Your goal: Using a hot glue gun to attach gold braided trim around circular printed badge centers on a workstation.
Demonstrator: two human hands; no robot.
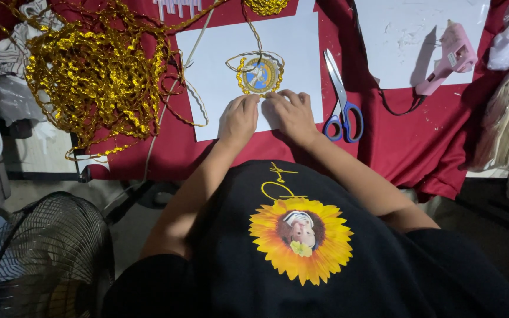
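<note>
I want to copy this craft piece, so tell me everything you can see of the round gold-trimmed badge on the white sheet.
The round badge lies flat on the white sheet, just beyond both hands. It has a blue centre with a pale figure too small to make out, and a ring of shiny gold braid around its edge. A thin pale cord loops over its top. The left hand and right hand rest near it; whether fingertips touch it is unclear.

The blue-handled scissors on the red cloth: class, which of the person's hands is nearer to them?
Right. The right hand rests on the white sheet just beside the scissors; the left hand lies farther away, beyond the right one.
</note>
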